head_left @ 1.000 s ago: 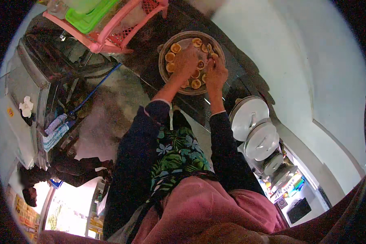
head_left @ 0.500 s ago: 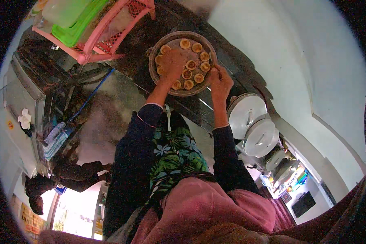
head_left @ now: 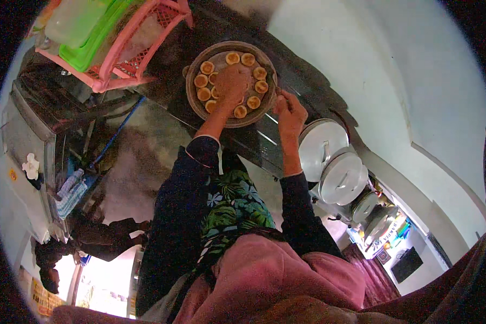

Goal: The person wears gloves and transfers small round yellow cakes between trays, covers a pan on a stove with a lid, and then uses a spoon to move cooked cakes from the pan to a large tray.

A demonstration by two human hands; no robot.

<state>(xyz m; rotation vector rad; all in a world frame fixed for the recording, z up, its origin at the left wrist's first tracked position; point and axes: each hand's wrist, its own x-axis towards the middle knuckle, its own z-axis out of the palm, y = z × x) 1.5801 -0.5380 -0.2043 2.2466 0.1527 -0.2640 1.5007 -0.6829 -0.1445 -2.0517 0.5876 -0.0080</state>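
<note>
One round tray (head_left: 195, 100) sits in the upper middle of the frame on a dark surface (head_left: 254, 141). It holds small round golden-brown cakes (head_left: 207, 67) set in a ring just inside its rim; ten can be counted, and any more are hidden under the hand. Being round, the tray has no long axis and points no particular way; the cakes lie flat, tops up.

The left hand (head_left: 231, 82) reaches into the middle of the tray, palm down, fingers curled over the cakes there. Whether its grip is closed on a cake or only resting on them cannot be told, since the back of the hand covers what is under it. The right hand (head_left: 289, 109) is at the tray's right edge, just right of the cakes, its fingers pinched together at the rim; whether the grip has hold of the rim itself is too small to tell.

Above and left of the tray, in the upper left of the frame, stands one pink plastic basket (head_left: 137, 56) with one green tray (head_left: 94, 33) lying in it. Right of the right hand, in the middle right of the frame, four silver pot lids (head_left: 321, 147) with handles run in a row down toward the lower right, the nearest one largest and close to the right forearm. At the left edge of the frame one folded striped cloth (head_left: 71, 189) lies by a metal cabinet (head_left: 21, 135). One other person (head_left: 100, 240) crouches in the lower left, well apart from the tray.
</note>
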